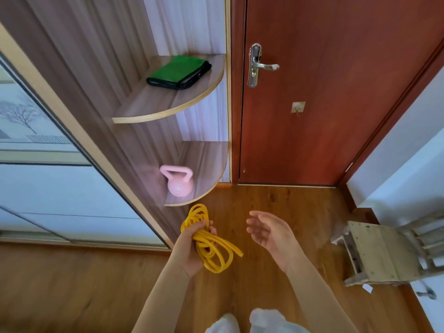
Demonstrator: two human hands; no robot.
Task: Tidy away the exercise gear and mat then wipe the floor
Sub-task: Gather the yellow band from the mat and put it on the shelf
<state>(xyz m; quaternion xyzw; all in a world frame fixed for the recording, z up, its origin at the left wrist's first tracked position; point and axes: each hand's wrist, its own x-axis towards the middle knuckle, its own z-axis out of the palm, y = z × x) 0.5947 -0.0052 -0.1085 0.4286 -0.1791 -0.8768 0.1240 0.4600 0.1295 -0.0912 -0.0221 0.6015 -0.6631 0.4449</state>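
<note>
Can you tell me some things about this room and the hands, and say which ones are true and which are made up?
1. The left hand grips a bundle of yellow band. True.
2. The right hand holds the pink kettlebell. False: that hand is open and holds nothing; the kettlebell sits on the lower shelf.
3. A folded green cloth lies on the upper shelf. True.
4. The brown door stands wide open. False: it is closed.
5. A wooden stool stands on the floor to the right. True.
</note>
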